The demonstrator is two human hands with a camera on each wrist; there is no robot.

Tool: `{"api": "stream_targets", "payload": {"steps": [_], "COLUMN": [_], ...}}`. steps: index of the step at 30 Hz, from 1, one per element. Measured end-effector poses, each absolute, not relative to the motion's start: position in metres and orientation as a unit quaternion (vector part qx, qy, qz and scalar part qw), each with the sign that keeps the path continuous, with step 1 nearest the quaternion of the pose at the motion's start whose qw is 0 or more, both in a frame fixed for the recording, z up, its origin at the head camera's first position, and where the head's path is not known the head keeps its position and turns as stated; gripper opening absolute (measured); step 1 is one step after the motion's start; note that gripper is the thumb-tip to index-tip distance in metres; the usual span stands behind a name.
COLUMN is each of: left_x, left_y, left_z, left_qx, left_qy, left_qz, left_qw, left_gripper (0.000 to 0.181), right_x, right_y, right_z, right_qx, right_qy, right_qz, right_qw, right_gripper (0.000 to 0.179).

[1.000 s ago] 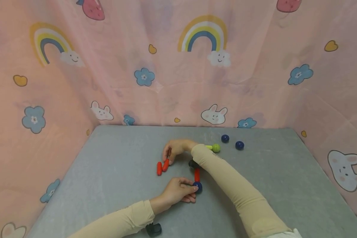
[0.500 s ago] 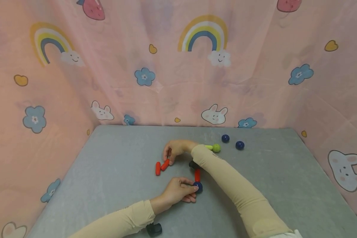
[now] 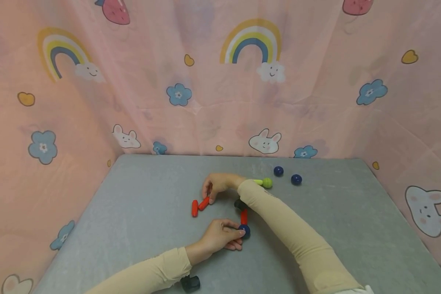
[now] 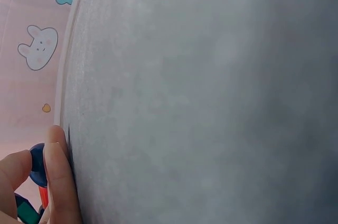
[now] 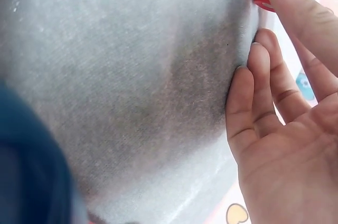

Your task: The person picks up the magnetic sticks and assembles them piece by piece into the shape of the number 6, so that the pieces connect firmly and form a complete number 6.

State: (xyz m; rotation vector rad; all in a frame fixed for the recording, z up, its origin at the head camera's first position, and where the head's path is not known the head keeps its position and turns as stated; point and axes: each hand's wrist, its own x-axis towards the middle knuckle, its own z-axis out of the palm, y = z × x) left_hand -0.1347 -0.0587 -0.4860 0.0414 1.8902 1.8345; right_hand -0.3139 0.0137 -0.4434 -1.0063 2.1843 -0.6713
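My left hand [image 3: 220, 236] pinches a dark blue ball [image 3: 245, 231] between thumb and fingers, low over the grey table. From the ball's far side a short red stick [image 3: 244, 217] extends away, its far end by the black camera on the right wrist. Farther back, my right hand [image 3: 221, 184] reaches down with thumb and index finger pinching the end of a second red stick [image 3: 203, 203], which lies slanted. Left of it lies another red stick [image 3: 194, 208], close alongside. In the right wrist view the other fingers [image 5: 240, 94] are extended near the tabletop.
Two dark blue balls [image 3: 278, 171] lie apart at the back right of the table [image 3: 150, 188]. A lime-green ball [image 3: 267, 183] with a lime stick is partly hidden behind the right sleeve [image 3: 279, 216]. A pink patterned curtain [image 3: 213, 118] surrounds the back and sides.
The leftmost red stick has shifted slightly left, and the red stick at my right fingertips has turned to a greater slant. Both hands stay nearly where they were.
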Motion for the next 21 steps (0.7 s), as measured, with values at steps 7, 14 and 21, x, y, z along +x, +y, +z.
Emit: {"api": "stream_targets", "payload": {"steps": [7, 14, 21], "left_x": [-0.135, -0.135, -0.135], "left_y": [-0.058, -0.058, -0.058], "left_z": [-0.485, -0.486, -0.486], "left_qx": [0.014, 0.014, 0.012], "left_qy": [0.695, 0.697, 0.698], "left_qz": [0.674, 0.673, 0.671], "left_qw": [0.251, 0.247, 0.248], "left_gripper": [0.033, 0.033, 0.034], "right_x": [-0.313, -0.31, -0.308], "right_y": [0.016, 0.021, 0.03], "right_z": [-0.442, -0.435, -0.428], "right_qx": [-0.391, -0.395, -0.385], "right_qy": [0.821, 0.818, 0.824], "right_qz": [-0.268, -0.287, -0.308], "right_qw": [0.318, 0.304, 0.28], "right_gripper": [0.016, 0.016, 0.014]}}
